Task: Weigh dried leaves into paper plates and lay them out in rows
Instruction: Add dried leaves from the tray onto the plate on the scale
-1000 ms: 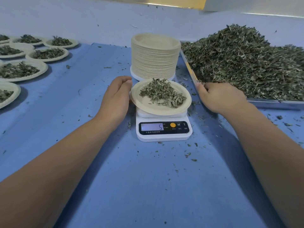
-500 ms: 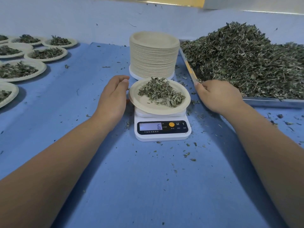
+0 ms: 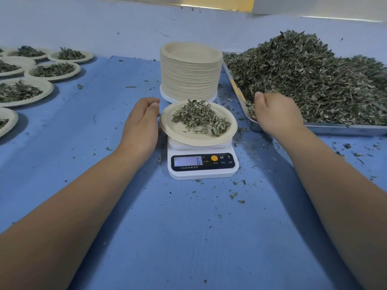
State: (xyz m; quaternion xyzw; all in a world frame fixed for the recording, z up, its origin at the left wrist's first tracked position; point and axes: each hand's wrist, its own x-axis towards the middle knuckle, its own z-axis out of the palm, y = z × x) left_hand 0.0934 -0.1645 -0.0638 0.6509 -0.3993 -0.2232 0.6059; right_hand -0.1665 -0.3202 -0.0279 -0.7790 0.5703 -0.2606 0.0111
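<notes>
A paper plate with a small heap of dried leaves sits on the white kitchen scale, whose display reads 6. My left hand hovers at the plate's left rim with relaxed, slightly curved fingers; whether it touches the rim I cannot tell. My right hand is over the near left corner of the metal tray, which holds a big pile of dried leaves. Its fingers curl down into the leaves, and what they hold is hidden.
A tall stack of empty paper plates stands just behind the scale. Several filled plates lie in rows at the far left on the blue cloth. Leaf crumbs are scattered around the scale.
The display went from 5 to 6. My right hand moved from the tray's edge up into the tray corner. My left hand stayed beside the plate.
</notes>
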